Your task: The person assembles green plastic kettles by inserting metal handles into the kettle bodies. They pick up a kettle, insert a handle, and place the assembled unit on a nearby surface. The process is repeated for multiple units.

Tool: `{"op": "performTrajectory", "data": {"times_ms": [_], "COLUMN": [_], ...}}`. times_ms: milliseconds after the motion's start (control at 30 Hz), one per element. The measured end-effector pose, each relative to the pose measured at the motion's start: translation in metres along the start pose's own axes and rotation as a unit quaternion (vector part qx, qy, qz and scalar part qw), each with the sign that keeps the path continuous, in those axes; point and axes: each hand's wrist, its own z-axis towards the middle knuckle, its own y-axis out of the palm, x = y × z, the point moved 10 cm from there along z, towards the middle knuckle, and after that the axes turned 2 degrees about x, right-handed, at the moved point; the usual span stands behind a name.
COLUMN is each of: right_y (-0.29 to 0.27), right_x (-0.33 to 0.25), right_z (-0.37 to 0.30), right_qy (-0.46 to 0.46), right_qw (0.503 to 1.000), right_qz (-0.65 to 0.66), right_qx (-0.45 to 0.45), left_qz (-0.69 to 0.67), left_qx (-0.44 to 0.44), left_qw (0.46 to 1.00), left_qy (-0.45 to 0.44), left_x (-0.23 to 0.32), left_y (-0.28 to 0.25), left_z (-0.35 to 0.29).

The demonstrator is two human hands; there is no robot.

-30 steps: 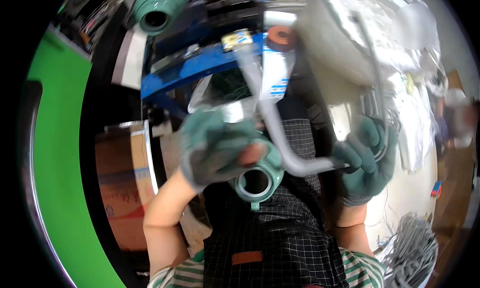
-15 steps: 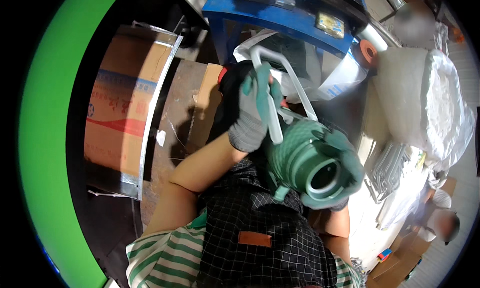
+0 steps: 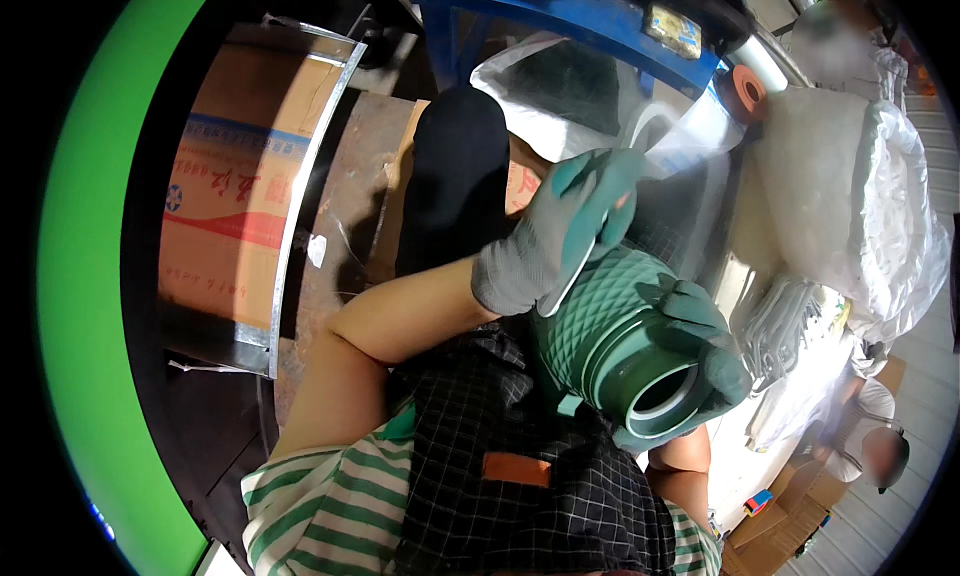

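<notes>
Against your checked apron [image 3: 520, 476], your right hand [image 3: 705, 351], gloved in green, cups a green quilted jug [image 3: 620, 336] from the right, its fingers wrapped round the body near the open mouth, which faces the camera. Your left hand [image 3: 555, 236], in a grey and green glove, rests on top of the jug, fingers closed on a pale handle [image 3: 570, 271] that lies along the jug's side; how that handle meets the jug you cannot tell. Just beyond your knuckles a clear plastic bag [image 3: 600, 86] is motion-blurred. Left of your forearm lies a cardboard box [image 3: 240, 186] edged with a metal strip. Further off stands a blue frame [image 3: 560, 6], with an orange roll [image 3: 745, 91] to its right. At far right sits a big bag of white parts [image 3: 850, 206], and below it a seated person [image 3: 870, 446].
</notes>
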Motion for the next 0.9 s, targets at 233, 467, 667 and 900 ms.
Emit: {"op": "performTrajectory", "data": {"times_ms": [233,467,667,900], "right_y": [-0.017,0.031,0.024,0.006], "right_x": [0.026,0.12,0.104,0.031], "right_z": [0.024,-0.02,-0.023,-0.005], "right_qy": [0.098,0.406,0.404,0.189], "right_qw": [0.969,0.809,0.79,0.955], "right_qz": [0.171,0.401,0.431,0.196], "right_qx": [0.146,0.142,0.165,0.121], "left_qz": [-0.041,0.581,0.55,0.388], "left_qx": [0.073,0.24,0.075,-0.022], "left_qw": [0.994,0.749,0.781,0.73], "left_qy": [-0.074,0.211,0.286,0.563], "left_x": [0.019,0.094,0.089,0.079], "left_y": [-0.031,0.001,0.048,0.137], "left_z": [-0.046,-0.068,-0.104,-0.123]}}
